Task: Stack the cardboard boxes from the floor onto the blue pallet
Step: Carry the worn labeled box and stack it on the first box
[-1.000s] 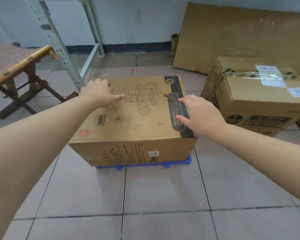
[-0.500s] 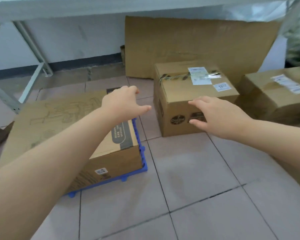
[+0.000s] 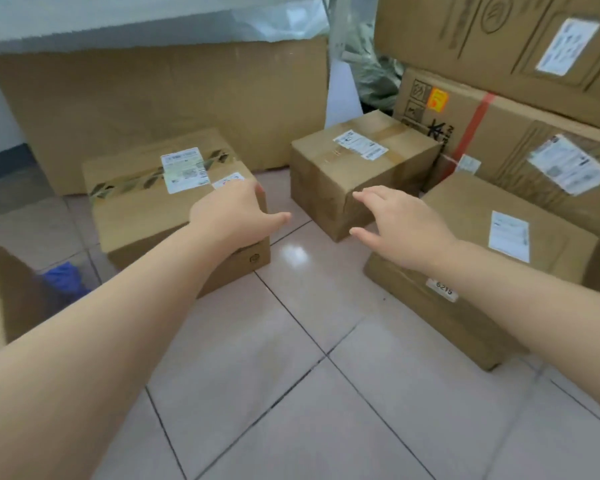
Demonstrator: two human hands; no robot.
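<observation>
Three cardboard boxes stand on the tiled floor. A taped box with white labels (image 3: 146, 199) is at centre left, and my left hand (image 3: 234, 213) hovers open over its right top corner. A smaller labelled box (image 3: 357, 164) sits further back at centre; my right hand (image 3: 400, 226) is open in front of its near corner, holding nothing. A flatter box (image 3: 520, 230) lies under my right forearm. A corner of the blue pallet (image 3: 63, 277) shows at the far left beside the edge of the box (image 3: 11, 292) that sits on it.
A large flat cardboard sheet (image 3: 174, 98) leans on the wall behind the boxes. Big cartons (image 3: 520, 129) are stacked at the right, with plastic bags (image 3: 371, 64) between. A white table edge (image 3: 118, 19) runs overhead at the top. Bare floor tiles (image 3: 326, 393) lie in front.
My view has swung right, away from the box on the pallet. Both hands left that box's top and now reach towards the boxes on the floor.
</observation>
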